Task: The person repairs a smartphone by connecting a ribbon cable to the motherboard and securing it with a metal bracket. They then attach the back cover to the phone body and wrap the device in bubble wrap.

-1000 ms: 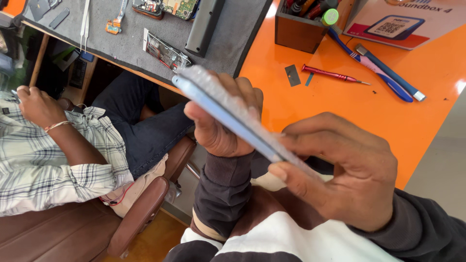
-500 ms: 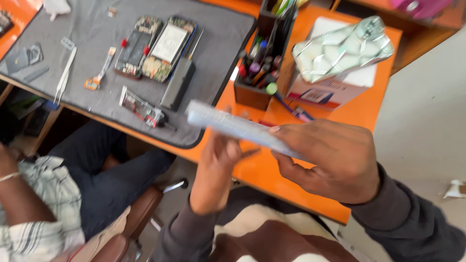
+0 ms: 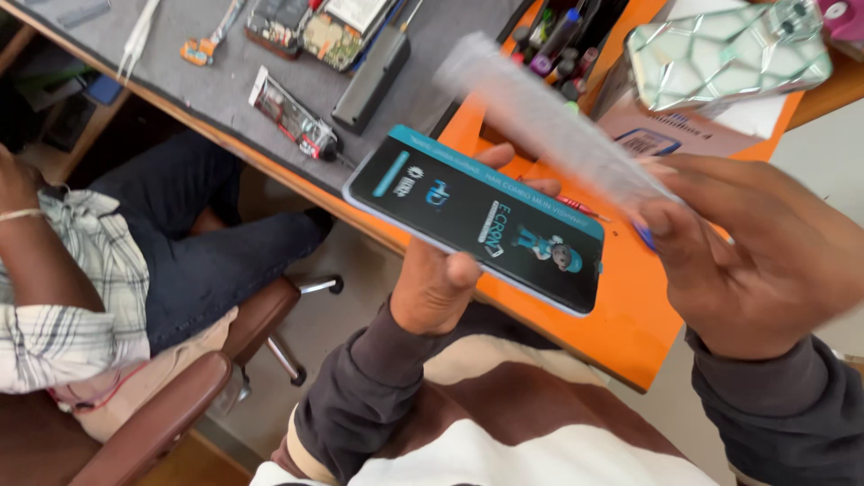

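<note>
An orange counter (image 3: 621, 333) runs slantwise across the view, with a grey work mat (image 3: 180, 36) spread over its far part and pale floor showing below its edge.

The left hand (image 3: 441, 279) is curled under a dark smartphone (image 3: 477, 220), cradling it from below with the fingertips showing past its far edge; the phone is held in the air in front of the counter's near edge, screen up, its display dark with a teal stripe and a small cartoon figure. The right hand (image 3: 756, 252) pinches one end of a thin clear sheet (image 3: 540, 117), blurred, which slants up and away just above the phone's far end.

On the mat lie an opened phone (image 3: 346, 27) with its insides showing, a black rectangular bar (image 3: 369, 76) beside it, and a small tube (image 3: 288, 112) with a red and white label near the mat's edge. A dark pen holder (image 3: 567, 40) stands on the orange surface, and beside it a pale box (image 3: 684, 135) with a blue-outlined label carries a greenish patterned phone case (image 3: 729, 49). At the left another person in a checked shirt (image 3: 63, 306) sits on a brown chair (image 3: 153, 423).
</note>
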